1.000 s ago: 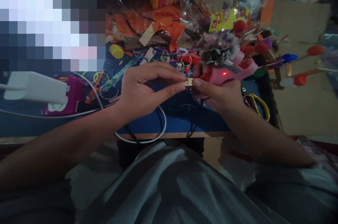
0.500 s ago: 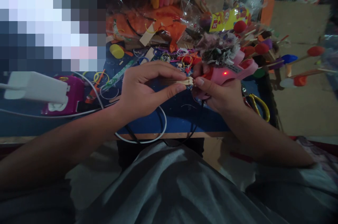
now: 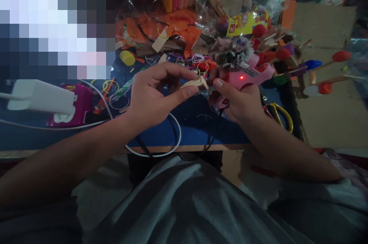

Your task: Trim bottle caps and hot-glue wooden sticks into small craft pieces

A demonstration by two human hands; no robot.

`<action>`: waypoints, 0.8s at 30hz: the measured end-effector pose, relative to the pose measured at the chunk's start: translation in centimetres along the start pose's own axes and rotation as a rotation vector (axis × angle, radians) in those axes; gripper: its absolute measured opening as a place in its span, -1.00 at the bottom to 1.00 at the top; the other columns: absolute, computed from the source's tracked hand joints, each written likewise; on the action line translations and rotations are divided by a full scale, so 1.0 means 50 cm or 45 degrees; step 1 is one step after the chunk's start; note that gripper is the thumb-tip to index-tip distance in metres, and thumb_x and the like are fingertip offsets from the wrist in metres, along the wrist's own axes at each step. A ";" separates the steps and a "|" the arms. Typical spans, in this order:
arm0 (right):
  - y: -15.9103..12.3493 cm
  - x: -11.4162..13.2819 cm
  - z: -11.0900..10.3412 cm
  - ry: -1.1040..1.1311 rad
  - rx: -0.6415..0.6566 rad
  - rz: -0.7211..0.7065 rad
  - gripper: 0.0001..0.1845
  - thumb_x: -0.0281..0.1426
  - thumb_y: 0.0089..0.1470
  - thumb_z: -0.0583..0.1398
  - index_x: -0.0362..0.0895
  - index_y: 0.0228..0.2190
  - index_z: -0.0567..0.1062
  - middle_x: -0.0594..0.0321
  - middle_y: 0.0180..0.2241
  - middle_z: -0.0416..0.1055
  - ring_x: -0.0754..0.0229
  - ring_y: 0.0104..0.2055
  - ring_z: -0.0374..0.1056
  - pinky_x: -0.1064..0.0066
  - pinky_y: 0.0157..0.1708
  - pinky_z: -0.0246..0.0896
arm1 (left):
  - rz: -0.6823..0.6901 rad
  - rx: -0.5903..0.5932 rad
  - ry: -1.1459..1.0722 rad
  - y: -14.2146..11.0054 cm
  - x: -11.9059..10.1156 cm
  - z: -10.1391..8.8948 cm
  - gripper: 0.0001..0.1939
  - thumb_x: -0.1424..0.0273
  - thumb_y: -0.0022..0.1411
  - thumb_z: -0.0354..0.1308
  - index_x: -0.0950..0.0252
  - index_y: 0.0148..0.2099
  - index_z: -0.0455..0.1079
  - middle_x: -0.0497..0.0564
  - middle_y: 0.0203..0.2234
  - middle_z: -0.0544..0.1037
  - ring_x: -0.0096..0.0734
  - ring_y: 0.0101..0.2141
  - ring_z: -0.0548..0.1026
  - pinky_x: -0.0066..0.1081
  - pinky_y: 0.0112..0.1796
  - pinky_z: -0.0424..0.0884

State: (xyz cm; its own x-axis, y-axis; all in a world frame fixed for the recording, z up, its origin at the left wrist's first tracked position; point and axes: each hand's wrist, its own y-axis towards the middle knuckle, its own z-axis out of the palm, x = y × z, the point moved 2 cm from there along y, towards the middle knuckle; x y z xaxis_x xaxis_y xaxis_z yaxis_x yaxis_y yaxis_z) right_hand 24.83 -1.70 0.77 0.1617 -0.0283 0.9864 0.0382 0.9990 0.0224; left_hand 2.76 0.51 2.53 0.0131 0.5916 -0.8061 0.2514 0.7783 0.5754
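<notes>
In the head view, my left hand [image 3: 153, 92] pinches a small pale wooden piece [image 3: 197, 83] between thumb and fingers. It looks like short sticks lying together, but its exact kind is unclear. My right hand [image 3: 243, 102] is wrapped round a pink glue gun [image 3: 253, 77] with a lit red light and a black cord hanging below. The gun's front end is partly hidden by the right fingers, close to the wooden piece. Whether the two touch, I cannot tell.
Yellow-handled scissors [image 3: 281, 117] lie right of my right wrist. A white charger [image 3: 43, 96] sits in a magenta socket block [image 3: 83, 102] at left, its white cable [image 3: 179, 133] looping over the blue table [image 3: 198, 133]. Sticks with coloured ends [image 3: 283, 53] lie at right.
The wooden piece has tilted, and my left hand has drawn slightly left, so it stands a little farther from the right fingers. The glue gun has shifted slightly left.
</notes>
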 end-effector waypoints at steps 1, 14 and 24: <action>0.001 -0.001 0.000 -0.004 -0.010 -0.005 -0.44 0.06 -0.14 0.66 0.02 -0.36 0.58 0.29 -0.34 0.57 0.24 -0.47 0.45 0.40 -0.67 0.35 | -0.036 -0.009 -0.016 0.000 0.003 0.000 -0.75 0.20 0.31 0.56 0.13 -0.03 0.70 -0.05 -0.20 0.78 -0.45 -0.34 0.65 -0.36 -0.37 0.57; 0.004 0.003 0.007 0.089 -0.043 -0.035 -0.42 0.02 -0.24 0.69 0.02 -0.34 0.60 0.29 -0.25 0.62 0.19 -0.39 0.51 0.35 -0.63 0.48 | -0.262 0.023 -0.187 -0.004 0.025 0.006 -0.44 -0.12 0.27 0.50 0.10 0.13 0.59 0.04 -0.11 0.69 -0.28 -0.16 0.72 -0.23 -0.19 0.81; -0.006 -0.005 -0.009 -0.050 0.070 0.047 -0.40 -0.14 -0.21 0.72 0.03 -0.19 0.64 0.29 -0.29 0.64 0.19 -0.46 0.53 0.34 -0.62 0.43 | -0.205 0.041 -0.124 -0.004 0.022 0.009 -0.48 -0.10 0.35 0.44 0.09 0.17 0.59 0.11 -0.05 0.68 -0.18 -0.01 0.71 -0.21 -0.14 0.84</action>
State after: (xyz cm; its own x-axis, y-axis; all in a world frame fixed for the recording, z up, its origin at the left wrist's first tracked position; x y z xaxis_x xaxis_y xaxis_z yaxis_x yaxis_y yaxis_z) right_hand 25.22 -2.00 0.42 0.1228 0.0092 0.9924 -0.0214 0.9997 -0.0066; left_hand 3.15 0.90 1.46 0.0634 0.4353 -0.8981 0.2887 0.8534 0.4340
